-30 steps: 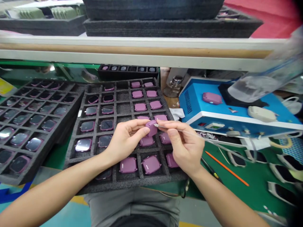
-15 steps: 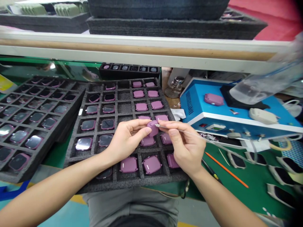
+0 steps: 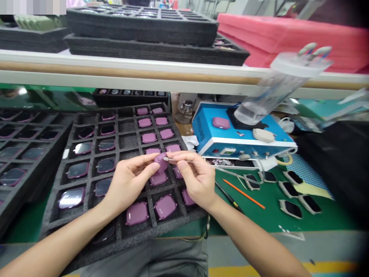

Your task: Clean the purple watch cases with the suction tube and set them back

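Fingers and thumb of my left hand (image 3: 129, 179) pinch a small purple watch case (image 3: 160, 161) by its edge. The case is tilted up above the foam tray. Closed around a thin clear tube with a pale tip (image 3: 166, 158), my right hand (image 3: 196, 177) brings that tip against or very near the case; I cannot tell if they touch. Below both hands lies a dark foam tray (image 3: 144, 233). Its right columns hold purple watch cases (image 3: 165, 206), and the left ones hold watches with dark glossy screens (image 3: 77, 170).
To the left lies another foam tray (image 3: 62, 130). A blue machine (image 3: 213, 134) at the right carries a clear cylinder (image 3: 271, 92). An orange stick (image 3: 245, 194) and several pale-framed watches (image 3: 290, 209) rest on the green mat. A shelf edge (image 3: 115, 75) with stacked trays runs above.
The camera view has swung right and up, so the tray and hands appear further left. Both hands keep hold of the watch case and the tube, in much the same pose.
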`<state>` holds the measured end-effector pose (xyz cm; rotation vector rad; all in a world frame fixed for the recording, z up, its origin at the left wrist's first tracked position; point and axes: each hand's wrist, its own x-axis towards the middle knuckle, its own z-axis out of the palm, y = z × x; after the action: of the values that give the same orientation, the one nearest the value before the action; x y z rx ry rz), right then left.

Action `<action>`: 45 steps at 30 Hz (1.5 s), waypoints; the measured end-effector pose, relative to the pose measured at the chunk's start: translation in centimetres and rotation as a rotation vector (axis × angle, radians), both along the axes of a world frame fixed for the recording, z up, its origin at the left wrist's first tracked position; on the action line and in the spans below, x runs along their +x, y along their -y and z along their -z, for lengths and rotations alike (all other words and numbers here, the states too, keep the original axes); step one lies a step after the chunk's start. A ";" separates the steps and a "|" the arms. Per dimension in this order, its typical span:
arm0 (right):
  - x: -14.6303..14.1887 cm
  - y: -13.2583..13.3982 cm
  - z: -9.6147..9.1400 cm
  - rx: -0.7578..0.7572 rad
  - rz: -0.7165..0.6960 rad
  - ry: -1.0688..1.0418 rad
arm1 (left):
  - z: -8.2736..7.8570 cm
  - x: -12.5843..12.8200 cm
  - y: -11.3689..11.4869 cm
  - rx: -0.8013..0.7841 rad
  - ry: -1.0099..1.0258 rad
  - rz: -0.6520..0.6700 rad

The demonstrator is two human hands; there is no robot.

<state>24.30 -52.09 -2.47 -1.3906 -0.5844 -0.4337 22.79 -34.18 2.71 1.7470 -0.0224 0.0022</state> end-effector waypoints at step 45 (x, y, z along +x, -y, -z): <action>0.3 0.0 -0.1 0.051 -0.061 -0.028 | -0.6 0.1 0.2 -0.003 -0.036 -0.011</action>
<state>24.62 -52.10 -2.37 -1.3254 -0.5876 -0.3776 22.90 -34.35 3.27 1.7433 0.0135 -0.0213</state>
